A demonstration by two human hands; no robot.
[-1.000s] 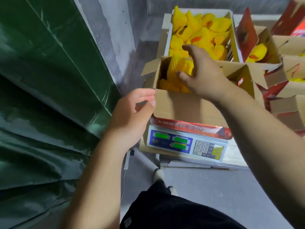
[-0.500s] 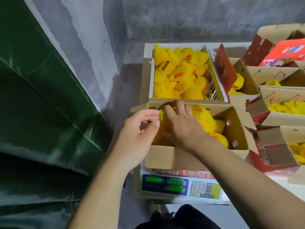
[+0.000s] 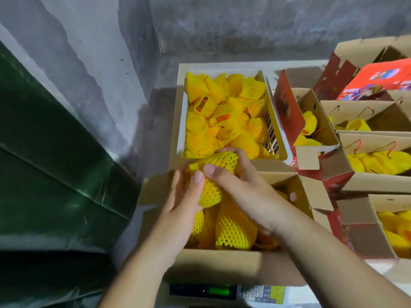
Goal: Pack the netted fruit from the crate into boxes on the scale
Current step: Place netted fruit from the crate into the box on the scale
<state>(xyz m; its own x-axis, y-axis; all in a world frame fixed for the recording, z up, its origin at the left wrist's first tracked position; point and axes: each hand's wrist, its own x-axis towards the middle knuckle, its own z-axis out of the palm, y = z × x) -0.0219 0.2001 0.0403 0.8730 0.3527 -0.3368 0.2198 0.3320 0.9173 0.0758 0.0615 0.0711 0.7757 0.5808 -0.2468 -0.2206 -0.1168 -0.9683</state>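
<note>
Netted fruit (image 3: 213,174), one piece in yellow foam mesh, is sitting between both my hands just above the near box (image 3: 222,265); I am gripping it with my left hand (image 3: 184,201), thumb lying across the lower end of the net and fingers curled round its left side; my right hand (image 3: 246,187) is wrapping over the upper end, thumb on the front and fingers curling behind it, so both grips are closed round this one fruit. The fruit is tilting, its upper end leaning toward the crate (image 3: 229,116) and its lower end pointing down into the box; beneath it more netted pieces are lying packed in the box, one long netted piece (image 3: 233,230) standing nearly upright against my right wrist. The box is resting on the scale (image 3: 224,292), whose green lit display is showing just below the box's front wall; the digits are too blurred for me to read. The crate is standing just behind the box, white-walled and heaped with more netted fruit; to my right, several other cartons (image 3: 375,156) are standing open with yellow netted fruit inside, some with red printed flaps; a red printed lid (image 3: 378,78) is lying across the far ones. A green tarpaulin (image 3: 51,174) is hanging at my left against the grey wall (image 3: 200,25).
</note>
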